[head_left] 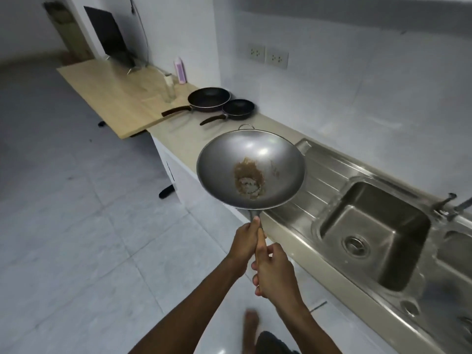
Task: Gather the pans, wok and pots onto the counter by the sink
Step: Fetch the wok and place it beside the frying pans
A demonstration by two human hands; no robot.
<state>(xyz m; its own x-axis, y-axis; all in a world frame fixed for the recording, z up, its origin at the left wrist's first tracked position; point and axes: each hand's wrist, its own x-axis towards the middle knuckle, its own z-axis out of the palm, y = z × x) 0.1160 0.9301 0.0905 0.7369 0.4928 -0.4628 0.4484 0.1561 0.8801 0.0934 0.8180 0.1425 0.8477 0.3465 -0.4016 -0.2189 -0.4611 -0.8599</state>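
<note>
1. Wok: grey metal, held in the air at the front edge of the desk, partly over the floor, partly over the sink drainboard. Brown residue patch in the bowl bottom. Small loop handle on the far rim; long handle points toward the person.
2. L hand: fingers wrapped closed round the long handle, nearer the bowl, thumb laid along the top.
3. R hand: fingers closed round the same handle, just behind the L hand, the two touching.
4. Large pan: dark, flat on the desk at the far end, by the wall; handle points left-front over the wooden tabletop.
5. Small pan: dark, on the desk just right of the large pan, rims touching or nearly so, can't tell which. Handle same direction.
6. Sink basin: steel, right of the wok, tap at the far right edge.
7. Both pans well apart from the wok, bare desk between.
</note>
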